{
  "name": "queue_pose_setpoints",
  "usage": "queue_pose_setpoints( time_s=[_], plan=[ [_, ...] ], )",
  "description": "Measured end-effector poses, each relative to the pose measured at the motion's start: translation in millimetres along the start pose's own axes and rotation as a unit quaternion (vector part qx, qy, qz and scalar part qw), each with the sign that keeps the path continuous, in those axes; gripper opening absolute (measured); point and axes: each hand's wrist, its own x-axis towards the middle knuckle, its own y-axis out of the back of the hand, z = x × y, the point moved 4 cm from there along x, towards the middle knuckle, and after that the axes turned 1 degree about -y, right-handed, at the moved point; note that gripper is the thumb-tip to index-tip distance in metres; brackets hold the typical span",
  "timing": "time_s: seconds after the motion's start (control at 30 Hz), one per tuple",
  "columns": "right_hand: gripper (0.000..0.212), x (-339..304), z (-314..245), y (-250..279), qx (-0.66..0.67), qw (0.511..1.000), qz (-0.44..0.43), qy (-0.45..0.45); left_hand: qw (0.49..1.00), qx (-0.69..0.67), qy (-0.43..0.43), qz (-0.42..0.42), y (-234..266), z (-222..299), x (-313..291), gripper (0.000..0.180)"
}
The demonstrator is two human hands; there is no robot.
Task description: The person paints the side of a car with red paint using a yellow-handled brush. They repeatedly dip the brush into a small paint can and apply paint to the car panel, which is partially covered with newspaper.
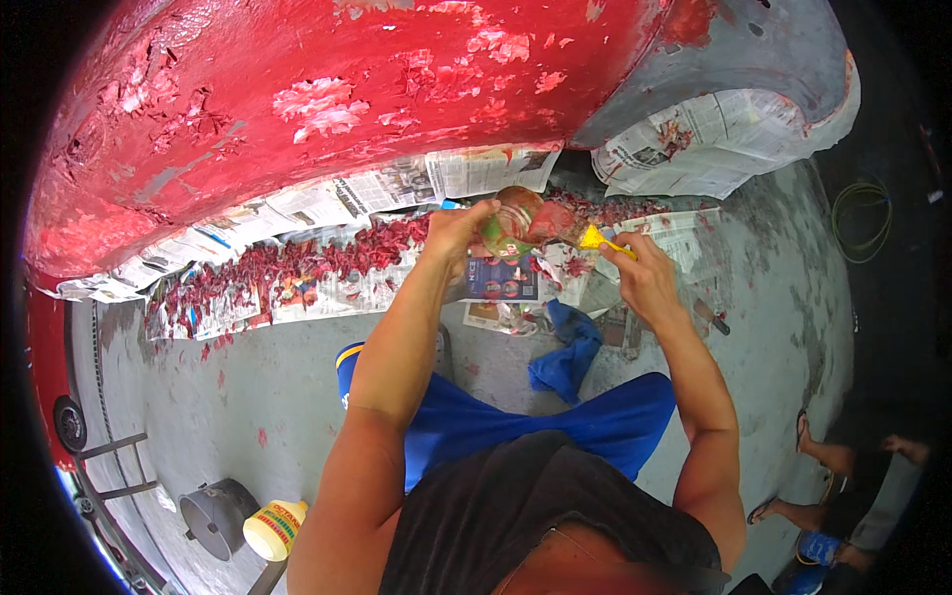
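Note:
My left hand [458,236] is closed round a greenish see-through container [507,226], smeared with reddish-brown residue and tilted. In my right hand [650,281] is a brush [595,238] with a yellow handle. Its bristles point left at the container's mouth; I cannot tell whether they touch. Both hands are over newspaper [377,288] strewn with red paint flakes [332,260]. Beyond them rises a red car body panel [416,89], its paint wrinkled and peeling in pale patches. Farther right the panel is bare grey [754,59].
A blue cloth [567,349] lies by my knees, and a scraper-like tool [716,319] lies to the right. Newspaper [694,139] covers the wheel area. At lower left stand a grey bucket [216,518] and a yellow-and-white jug [275,529]. Another person's feet [808,446] are at right, below a coiled hose [861,223].

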Motion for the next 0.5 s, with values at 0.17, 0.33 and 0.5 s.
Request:
queue_pose_setpoints(
  time_s=[0.17, 0.33, 0.5],
  plan=[
    [0.049, -6, 8, 14, -0.009, 1.000, 0.011, -0.019, 1.000, -0.010, 0.001, 0.009, 8, 7, 2, 0.036],
    [0.041, 3, 0, 27, 0.014, 0.997, 0.025, -0.077, 1.000, 0.002, -0.003, 0.016, -1, 8, -4, 0.034],
    [0.033, 10, -7, 21, 0.010, 0.993, 0.016, -0.117, 1.000, 0.022, -0.003, -0.021, -7, 6, -11, 0.041]
  ],
)
